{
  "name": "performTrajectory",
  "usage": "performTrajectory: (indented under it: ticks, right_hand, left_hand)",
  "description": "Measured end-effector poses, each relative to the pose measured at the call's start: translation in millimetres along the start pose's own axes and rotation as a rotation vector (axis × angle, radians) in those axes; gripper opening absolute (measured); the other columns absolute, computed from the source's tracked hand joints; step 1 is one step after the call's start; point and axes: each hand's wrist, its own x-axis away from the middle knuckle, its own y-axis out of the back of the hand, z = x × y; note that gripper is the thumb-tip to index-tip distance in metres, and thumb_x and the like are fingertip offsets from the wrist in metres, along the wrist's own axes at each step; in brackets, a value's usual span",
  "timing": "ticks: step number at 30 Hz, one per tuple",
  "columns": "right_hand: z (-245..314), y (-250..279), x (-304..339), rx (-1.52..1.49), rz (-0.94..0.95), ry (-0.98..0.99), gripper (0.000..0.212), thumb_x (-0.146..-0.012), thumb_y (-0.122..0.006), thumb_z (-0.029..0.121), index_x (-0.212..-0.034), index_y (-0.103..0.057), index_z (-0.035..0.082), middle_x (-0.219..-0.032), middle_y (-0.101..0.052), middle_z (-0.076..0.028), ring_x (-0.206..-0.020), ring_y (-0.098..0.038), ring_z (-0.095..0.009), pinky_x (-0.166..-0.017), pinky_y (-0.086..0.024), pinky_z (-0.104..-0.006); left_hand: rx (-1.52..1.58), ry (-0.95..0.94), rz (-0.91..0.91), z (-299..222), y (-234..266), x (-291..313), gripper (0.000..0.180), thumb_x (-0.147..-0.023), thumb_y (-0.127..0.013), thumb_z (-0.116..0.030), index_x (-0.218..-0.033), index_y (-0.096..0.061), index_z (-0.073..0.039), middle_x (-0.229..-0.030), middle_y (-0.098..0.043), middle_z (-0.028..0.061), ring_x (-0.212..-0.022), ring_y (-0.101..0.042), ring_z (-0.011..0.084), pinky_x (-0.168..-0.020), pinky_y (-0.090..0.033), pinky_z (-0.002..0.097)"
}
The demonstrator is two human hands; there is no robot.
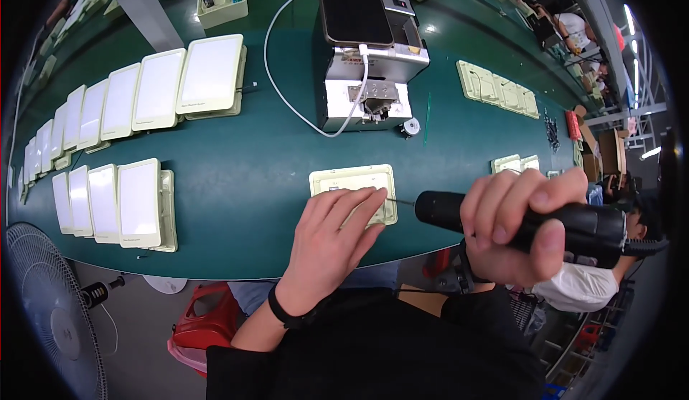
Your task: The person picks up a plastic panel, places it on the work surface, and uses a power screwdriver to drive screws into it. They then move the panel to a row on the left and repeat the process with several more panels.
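A shallow cream plastic housing (359, 178) lies at the table's near edge in front of me. My left hand (329, 236) rests over it, fingers bent and pressed together, and covers much of its middle. The fingertips and thumb are at the housing's right part; whether they also pinch something small is hidden. My right hand (513, 217) is wrapped round a black electric screwdriver (590, 229), held nearly level with a cord at its rear. Its thin bit points left and its tip reaches the housing's right side, close to my left fingertips.
A machine (373, 70) with a phone (355, 5) on top and a white cable stands behind the housing. Rows of white-faced panels (138, 203) line the left. More cream housings (495, 88) and dark small parts (551, 131) lie right. A fan (57, 314) stands lower left.
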Motion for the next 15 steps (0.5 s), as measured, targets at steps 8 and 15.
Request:
performTrajectory:
  ticks: [8, 15]
  right_hand:
    - [9.7, 1.4, 7.8, -0.072, 0.08, 0.0, 0.034, -0.101, -0.068, 0.025, -0.113, -0.042, 0.007, -0.075, -0.056, -0.01, -0.054, -0.054, -0.021, -0.055, -0.05, -0.0399]
    - [10.9, 4.8, 9.6, -0.117, 0.122, 0.064, 0.034, -0.101, -0.068, 0.026, -0.113, -0.043, 0.007, -0.075, -0.056, -0.009, -0.055, -0.055, -0.02, -0.053, -0.051, -0.037]
  left_hand:
    - [0.103, 0.012, -0.081, 7.7, -11.3, 3.5, 0.029, -0.082, -0.084, -0.007, -0.111, -0.079, -0.009, -0.093, -0.077, 0.0032, -0.087, -0.069, 0.0204, -0.08, -0.047, 0.0345]
    - [0.105, 0.065, -0.126, 2.1, -8.2, 3.6, 0.019, -0.082, -0.084, -0.006, -0.101, -0.082, -0.01, -0.086, -0.077, 0.0035, -0.082, -0.069, 0.019, -0.079, -0.046, 0.0324]
